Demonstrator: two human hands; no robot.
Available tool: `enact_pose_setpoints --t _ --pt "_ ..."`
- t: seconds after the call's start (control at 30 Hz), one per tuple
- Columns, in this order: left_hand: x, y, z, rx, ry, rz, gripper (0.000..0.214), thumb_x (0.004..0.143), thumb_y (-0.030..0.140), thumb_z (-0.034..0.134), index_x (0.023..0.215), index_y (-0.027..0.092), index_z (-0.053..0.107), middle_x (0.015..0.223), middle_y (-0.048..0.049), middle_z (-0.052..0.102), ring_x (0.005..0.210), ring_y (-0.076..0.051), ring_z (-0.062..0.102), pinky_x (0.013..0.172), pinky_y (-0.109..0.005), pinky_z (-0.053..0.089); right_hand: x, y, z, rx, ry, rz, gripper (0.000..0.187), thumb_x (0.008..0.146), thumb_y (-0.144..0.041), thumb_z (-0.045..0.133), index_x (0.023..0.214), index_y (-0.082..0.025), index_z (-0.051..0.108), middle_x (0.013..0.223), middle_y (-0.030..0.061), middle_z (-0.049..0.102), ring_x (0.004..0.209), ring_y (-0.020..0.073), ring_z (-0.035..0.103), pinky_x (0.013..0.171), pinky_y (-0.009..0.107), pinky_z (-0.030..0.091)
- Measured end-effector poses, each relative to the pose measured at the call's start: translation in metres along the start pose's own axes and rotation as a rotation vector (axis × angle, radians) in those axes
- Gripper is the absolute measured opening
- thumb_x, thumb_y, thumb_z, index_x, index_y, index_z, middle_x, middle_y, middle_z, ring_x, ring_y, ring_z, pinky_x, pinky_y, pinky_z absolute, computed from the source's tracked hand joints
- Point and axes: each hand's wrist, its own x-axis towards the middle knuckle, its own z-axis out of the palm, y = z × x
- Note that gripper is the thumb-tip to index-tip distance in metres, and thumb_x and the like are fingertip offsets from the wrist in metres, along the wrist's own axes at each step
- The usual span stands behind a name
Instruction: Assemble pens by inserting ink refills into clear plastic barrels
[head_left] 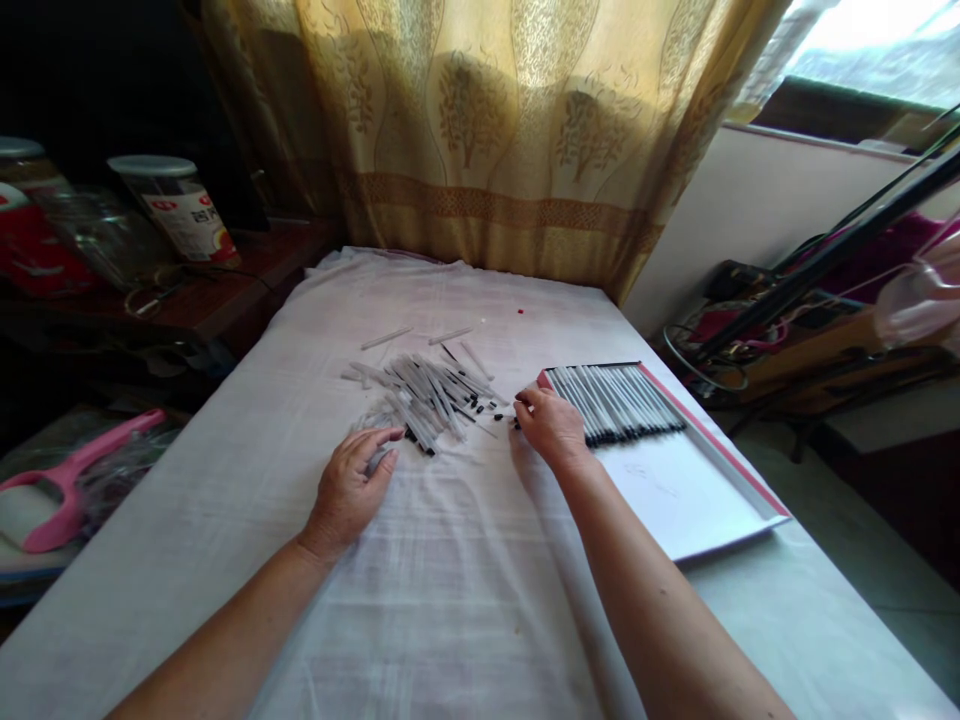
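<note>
A loose pile of clear plastic pen barrels [424, 390] lies on the white tablecloth, with thin dark refills among them. My left hand [352, 485] rests at the pile's near left edge, thumb and fingers apart, holding nothing. Several small black caps [498, 417] are scattered right of the pile. Beside them, my right hand [551, 425] has its fingers closed in a pinch, a small black cap showing at the tips. Right of that hand, a shallow white box lid [675, 510] with red edges holds a neat row of black-ended pens [619, 400].
A tiny red piece [520, 311] lies toward the table's far side. Patterned curtains [487, 130] hang behind. On the left are a dark cabinet with jars [176, 210] and a pink-handled item [75, 480]. A dark pole [825, 240] slants across the right.
</note>
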Motion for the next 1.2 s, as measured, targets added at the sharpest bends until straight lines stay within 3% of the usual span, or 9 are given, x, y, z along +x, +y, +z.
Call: enact_pose_setpoints --t 0.3,0.37,0.47,0.57,0.73,0.83,0.97,1.07,1.2 --pt "-0.002 -0.003 0.002 0.021 -0.011 0.005 0.023 0.093 0.026 0.053 0.109 0.020 0.068 0.105 -0.0067 0.074 0.101 -0.022 0.068 0.093 -0.040 0.055 0.014 -0.005 0.015 0.043 -0.025 0.062 0.026 0.089 -0.029 0.052 0.096 -0.020 0.076 0.101 0.0108 0.074 0.090 0.0244 0.068 0.076 0.031 0.047" --pt "-0.003 -0.004 0.002 0.030 -0.011 0.017 0.022 0.093 0.026 0.053 0.110 0.020 0.068 0.105 -0.0065 0.074 0.101 -0.022 0.068 0.092 -0.040 0.055 0.009 0.000 0.015 0.144 0.066 0.102 0.025 0.088 -0.028 0.053 0.095 -0.020 0.076 0.098 0.0099 0.075 0.087 0.0236 0.068 0.077 0.032 0.048" --pt "-0.004 -0.003 0.002 0.063 0.000 0.061 0.022 0.094 0.026 0.053 0.110 0.021 0.067 0.104 -0.0060 0.074 0.100 -0.022 0.068 0.091 -0.039 0.055 -0.011 0.002 0.020 0.446 0.338 0.179 0.026 0.085 -0.033 0.055 0.092 -0.018 0.074 0.089 0.0094 0.075 0.078 0.0221 0.068 0.076 0.033 0.050" --pt "-0.004 0.002 0.001 0.124 0.006 0.155 0.024 0.095 0.025 0.053 0.117 0.023 0.063 0.107 -0.0058 0.073 0.104 -0.022 0.066 0.094 -0.039 0.053 -0.041 -0.010 0.027 0.756 0.479 0.124 0.031 0.085 -0.041 0.054 0.091 -0.017 0.073 0.083 0.0086 0.074 0.072 0.0204 0.067 0.068 0.031 0.052" --pt "-0.003 0.008 -0.002 0.210 -0.007 0.237 0.036 0.096 0.032 0.054 0.130 0.024 0.056 0.124 -0.0089 0.066 0.115 -0.024 0.061 0.102 -0.042 0.047 -0.083 -0.047 0.030 0.972 0.326 -0.077 0.020 0.086 -0.033 0.057 0.087 -0.020 0.072 0.083 0.0057 0.073 0.074 0.0178 0.067 0.062 0.026 0.052" --pt "-0.004 0.008 -0.003 0.240 -0.068 0.257 0.026 0.097 0.034 0.051 0.119 0.025 0.063 0.106 -0.0055 0.073 0.100 -0.022 0.066 0.099 -0.043 0.047 -0.089 -0.059 0.029 1.011 0.204 -0.166 0.017 0.087 -0.029 0.057 0.087 -0.020 0.072 0.081 0.0043 0.072 0.071 0.0167 0.066 0.059 0.025 0.051" --pt "-0.005 0.004 -0.004 0.236 -0.112 0.253 0.023 0.099 0.034 0.047 0.105 0.023 0.067 0.092 -0.0041 0.075 0.085 -0.021 0.068 0.090 -0.041 0.050 -0.080 -0.048 0.029 0.914 0.175 -0.146 0.022 0.090 -0.032 0.053 0.092 -0.021 0.072 0.088 0.0055 0.073 0.078 0.0184 0.067 0.065 0.027 0.051" --pt "-0.004 0.004 -0.005 0.226 -0.100 0.231 0.025 0.099 0.035 0.046 0.105 0.022 0.067 0.091 -0.0053 0.075 0.084 -0.021 0.069 0.080 -0.037 0.052 -0.067 -0.032 0.025 0.580 0.160 -0.040 0.022 0.089 -0.031 0.054 0.097 -0.021 0.073 0.094 0.0064 0.072 0.080 0.0200 0.066 0.072 0.030 0.049" --pt "-0.002 0.006 -0.005 0.185 -0.088 0.208 0.022 0.098 0.033 0.048 0.105 0.022 0.066 0.091 -0.0050 0.074 0.085 -0.021 0.069 0.078 -0.035 0.054 -0.056 -0.023 0.020 0.225 0.026 0.021 0.022 0.089 -0.030 0.057 0.099 -0.022 0.074 0.103 0.0077 0.070 0.092 0.0239 0.065 0.072 0.031 0.045"
